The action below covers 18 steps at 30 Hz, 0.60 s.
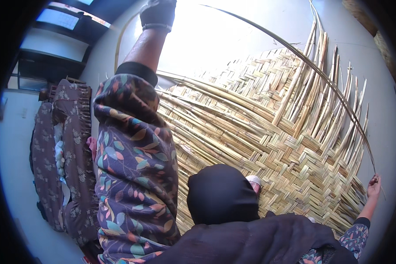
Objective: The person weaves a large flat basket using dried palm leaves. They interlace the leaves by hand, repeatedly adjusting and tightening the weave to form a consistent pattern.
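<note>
A large woven mat [259, 132] of pale yellow reed strips lies on the grey floor, with loose strip ends fanning out at its upper right. One long thin reed strip [303, 57] arcs high over the mat. My left hand [157, 13], in a dark glove, is stretched far out at the top and closed around the strip's far end. My right hand [374, 185] pinches the strip's other end at the mat's right edge. My floral sleeve [134, 167] runs up the left side of the mat.
Dark cloth [222, 193] bulges over my lap at the mat's near edge, with a foot [254, 180] showing beside it. Folded bedding in dark floral covers [70, 154] lies along the left wall. A window [57, 18] sits at upper left.
</note>
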Motion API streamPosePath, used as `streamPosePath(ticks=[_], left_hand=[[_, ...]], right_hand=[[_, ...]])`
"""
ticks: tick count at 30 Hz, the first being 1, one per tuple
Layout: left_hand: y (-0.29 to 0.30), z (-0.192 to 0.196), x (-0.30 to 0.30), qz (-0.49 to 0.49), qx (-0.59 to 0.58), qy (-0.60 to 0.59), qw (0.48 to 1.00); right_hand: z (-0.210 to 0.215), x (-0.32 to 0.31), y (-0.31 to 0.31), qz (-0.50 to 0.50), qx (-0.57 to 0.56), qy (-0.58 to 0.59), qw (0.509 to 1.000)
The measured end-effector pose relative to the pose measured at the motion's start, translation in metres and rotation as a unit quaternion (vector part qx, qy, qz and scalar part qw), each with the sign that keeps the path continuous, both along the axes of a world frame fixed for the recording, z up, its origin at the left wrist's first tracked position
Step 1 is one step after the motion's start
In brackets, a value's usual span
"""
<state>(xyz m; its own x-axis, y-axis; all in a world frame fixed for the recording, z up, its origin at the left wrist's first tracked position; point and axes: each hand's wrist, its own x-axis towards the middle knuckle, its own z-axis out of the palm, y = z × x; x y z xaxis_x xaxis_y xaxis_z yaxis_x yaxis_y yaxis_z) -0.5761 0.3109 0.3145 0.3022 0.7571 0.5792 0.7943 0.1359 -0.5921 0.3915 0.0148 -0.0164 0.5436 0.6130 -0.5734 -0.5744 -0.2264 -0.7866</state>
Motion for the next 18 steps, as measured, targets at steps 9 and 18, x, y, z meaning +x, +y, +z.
streamPosePath(ticks=[9,18], left_hand=[[-0.007,-0.056,0.043,0.043,-0.031,-0.161,0.986],[-0.011,-0.120,0.101,-0.228,-0.073,0.048,0.970]], right_hand=[[-0.023,-0.019,-0.039,-0.048,-0.022,0.002,0.999],[-0.014,0.020,-0.093,-0.089,-0.058,-0.044,0.993]])
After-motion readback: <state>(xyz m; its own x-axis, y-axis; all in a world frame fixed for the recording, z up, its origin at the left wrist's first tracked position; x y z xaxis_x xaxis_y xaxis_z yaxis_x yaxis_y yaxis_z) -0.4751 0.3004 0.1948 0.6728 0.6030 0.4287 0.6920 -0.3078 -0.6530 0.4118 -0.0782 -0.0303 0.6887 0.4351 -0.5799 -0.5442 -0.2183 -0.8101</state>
